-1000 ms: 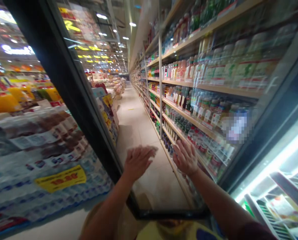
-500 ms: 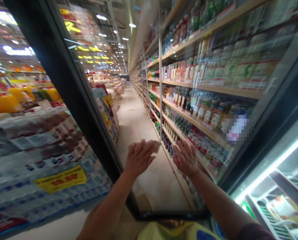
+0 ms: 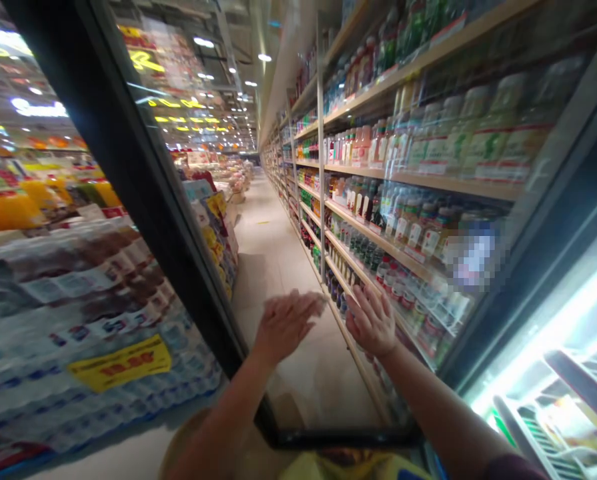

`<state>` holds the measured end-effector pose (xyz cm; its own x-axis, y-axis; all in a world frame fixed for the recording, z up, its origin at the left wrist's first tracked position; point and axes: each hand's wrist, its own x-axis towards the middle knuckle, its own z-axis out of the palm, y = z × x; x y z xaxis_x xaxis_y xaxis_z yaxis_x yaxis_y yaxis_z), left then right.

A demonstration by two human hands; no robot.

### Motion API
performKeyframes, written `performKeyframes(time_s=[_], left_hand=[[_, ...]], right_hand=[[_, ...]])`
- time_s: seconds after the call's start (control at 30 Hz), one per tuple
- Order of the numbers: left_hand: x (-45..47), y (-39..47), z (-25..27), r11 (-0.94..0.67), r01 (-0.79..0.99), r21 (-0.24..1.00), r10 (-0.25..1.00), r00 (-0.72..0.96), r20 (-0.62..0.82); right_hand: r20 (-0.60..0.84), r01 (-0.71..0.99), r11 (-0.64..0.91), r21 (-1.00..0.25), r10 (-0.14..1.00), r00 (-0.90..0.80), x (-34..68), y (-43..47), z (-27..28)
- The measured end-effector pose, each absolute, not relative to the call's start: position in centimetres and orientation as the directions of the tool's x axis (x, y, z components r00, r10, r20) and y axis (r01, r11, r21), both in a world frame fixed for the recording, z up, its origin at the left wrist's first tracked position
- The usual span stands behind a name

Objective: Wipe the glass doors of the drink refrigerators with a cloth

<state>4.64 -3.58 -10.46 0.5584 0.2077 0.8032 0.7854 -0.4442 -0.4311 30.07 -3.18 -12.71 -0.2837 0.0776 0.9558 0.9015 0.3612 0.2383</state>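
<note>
A glass door with a dark frame stands in front of me, tilted across the view. My left hand is at the glass, fingers stretched out and pointing right. A blurred brownish patch shows at its fingertips; whether it is a thin thing or a reflection I cannot tell. To the right, my right hand lies open at the glass, its fingers spread and pointing up and left. The two hands are apart, with a small gap between them. I see no object in the right hand.
Shelves of bottled drinks run along the right behind the glass. Packed bottles with a yellow price sign are stacked at left. A lit cooler with wire racks is at lower right. A yellow printed item shows at the bottom edge.
My left hand has shifted slightly down and to the right. My right hand is nearly where it was. The view has shifted a little.
</note>
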Motion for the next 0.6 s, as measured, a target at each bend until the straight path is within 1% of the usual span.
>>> performKeyframes(time_s=[0.03,0.1,0.17,0.2,0.27,0.33,0.4,0.43,0.47,0.5,0.53,0.6], left_hand=[[3.7,-3.2,-8.2,-0.397,0.837,-0.376,0.224,0.486,0.845],[2.2,-2.5,-4.0,-0.310,0.924,-0.223,0.261,0.308,0.915],[1.8,-2.3,-2.6,-0.265,0.960,-0.088,0.305,0.170,0.937],[2.2,-2.5,-3.3,-0.262,0.963,-0.055,0.323,0.141,0.936],[3.7,-3.3,-7.0,-0.290,0.955,-0.065,0.336,0.165,0.927],[5.2,-4.2,-12.0,-0.365,0.916,-0.165,0.318,0.289,0.903],[5.7,-4.7,-15.2,-0.466,0.824,-0.323,0.265,0.478,0.838],[5.5,-4.6,-15.5,-0.490,0.787,-0.375,0.240,0.536,0.810],[5.0,-4.4,-14.9,-0.494,0.771,-0.402,0.224,0.560,0.798],[4.3,-4.1,-13.4,-0.475,0.785,-0.398,0.226,0.546,0.807],[3.5,-3.6,-11.5,-0.438,0.824,-0.361,0.237,0.493,0.837],[2.1,-2.7,-7.2,-0.352,0.908,-0.227,0.265,0.329,0.906]], right_hand=[[0.957,0.902,0.362,0.236,0.075,-0.280,30.1,-3.1,-12.8],[0.959,0.901,0.365,0.234,0.067,-0.276,30.1,-3.0,-13.0],[0.958,0.895,0.378,0.236,0.066,-0.280,30.2,-2.9,-13.2],[0.957,0.893,0.384,0.232,0.072,-0.280,30.2,-2.9,-13.3],[0.955,0.892,0.390,0.230,0.084,-0.283,30.2,-3.0,-13.3],[0.955,0.891,0.391,0.231,0.083,-0.283,30.2,-3.1,-13.3],[0.955,0.890,0.393,0.233,0.079,-0.285,30.1,-3.2,-13.2],[0.955,0.889,0.394,0.234,0.078,-0.286,30.1,-3.3,-13.1],[0.955,0.889,0.395,0.233,0.080,-0.286,30.1,-3.3,-13.1],[0.955,0.889,0.394,0.232,0.081,-0.285,30.1,-3.3,-13.1],[0.956,0.890,0.393,0.231,0.080,-0.284,30.1,-3.3,-13.1],[0.957,0.891,0.392,0.229,0.076,-0.279,30.1,-3.2,-13.2]])
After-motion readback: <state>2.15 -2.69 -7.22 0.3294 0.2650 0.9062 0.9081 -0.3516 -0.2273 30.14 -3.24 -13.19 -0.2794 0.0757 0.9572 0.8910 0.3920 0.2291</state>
